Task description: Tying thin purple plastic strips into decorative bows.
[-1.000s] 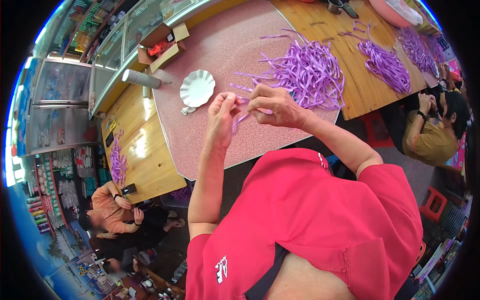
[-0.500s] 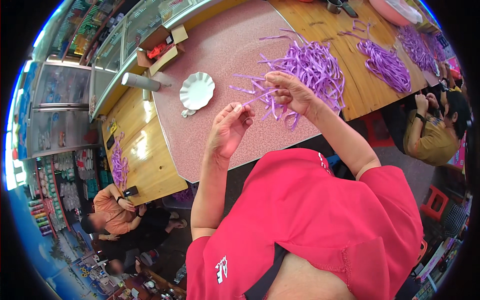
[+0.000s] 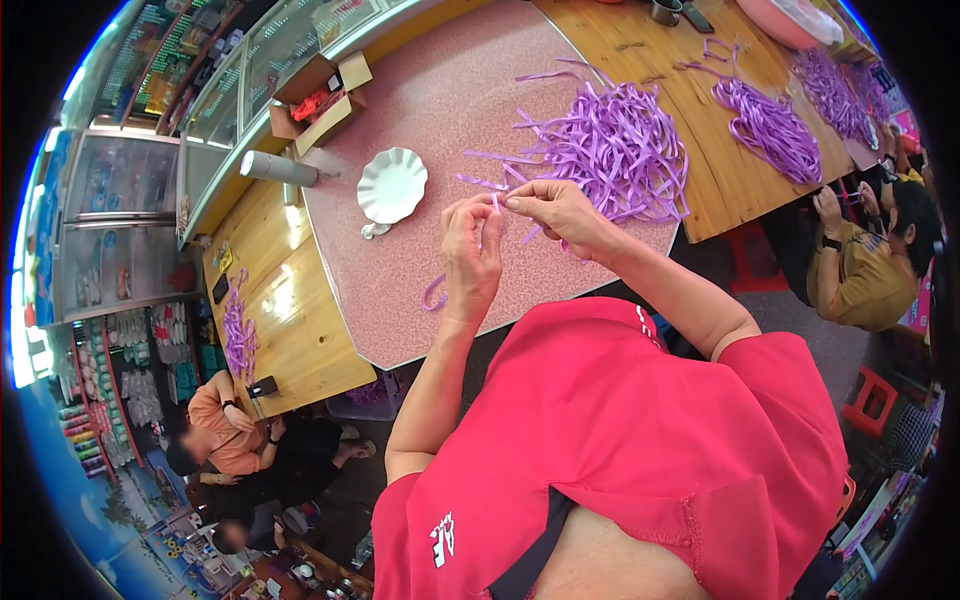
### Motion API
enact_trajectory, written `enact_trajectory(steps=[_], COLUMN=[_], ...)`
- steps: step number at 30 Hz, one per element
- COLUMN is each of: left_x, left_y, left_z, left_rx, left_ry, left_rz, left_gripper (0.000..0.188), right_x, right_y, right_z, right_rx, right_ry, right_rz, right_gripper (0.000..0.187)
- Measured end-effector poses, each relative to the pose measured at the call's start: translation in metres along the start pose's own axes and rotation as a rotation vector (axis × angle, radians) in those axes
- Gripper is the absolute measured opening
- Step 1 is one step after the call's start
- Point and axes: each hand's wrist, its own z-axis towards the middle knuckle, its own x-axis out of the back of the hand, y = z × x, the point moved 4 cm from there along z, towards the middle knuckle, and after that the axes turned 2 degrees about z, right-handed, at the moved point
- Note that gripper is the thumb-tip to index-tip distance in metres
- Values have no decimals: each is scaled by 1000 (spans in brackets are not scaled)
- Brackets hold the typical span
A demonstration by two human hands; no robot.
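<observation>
My left hand (image 3: 471,246) and my right hand (image 3: 566,212) meet above the pink speckled tabletop (image 3: 380,275). Between their fingertips runs a narrow purple ribbon (image 3: 496,201), pinched by both. A loop of purple ribbon (image 3: 434,293) hangs out at the left of my left wrist. Just beyond my right hand lies a big loose heap of purple ribbons (image 3: 620,150), with several ends straggling leftward. A white scalloped dish (image 3: 392,186) rests on the tabletop, left of my hands.
A grey cylinder (image 3: 278,168) and an open cardboard box (image 3: 320,100) are at the far left. More purple ribbon bundles (image 3: 768,130) lie on the wooden table to the right. One person in orange (image 3: 232,425) sits at left, another in mustard (image 3: 865,260) at right.
My hands have come together, the left turning more upright and the right moving down and left. A ribbon loop now shows beside my left wrist.
</observation>
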Motion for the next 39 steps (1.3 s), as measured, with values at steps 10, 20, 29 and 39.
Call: enact_trajectory(steps=[10, 20, 29, 39], left_x=[0, 9, 3, 11], left_y=[-10, 13, -5, 2], left_z=[-9, -3, 6, 4], left_rx=[802, 596, 733, 578], left_ry=[-216, -187, 134, -153], left_rz=[-1605, -1113, -1625, -586], left_gripper=[10, 8, 10, 6], right_x=[15, 9, -10, -17], right_y=[-8, -5, -24, -27], right_z=[7, 12, -1, 1], right_rx=[-210, -239, 29, -136], right_ry=[-257, -283, -68, -165], right_rz=[348, 283, 362, 147], right_gripper=[14, 13, 18, 14])
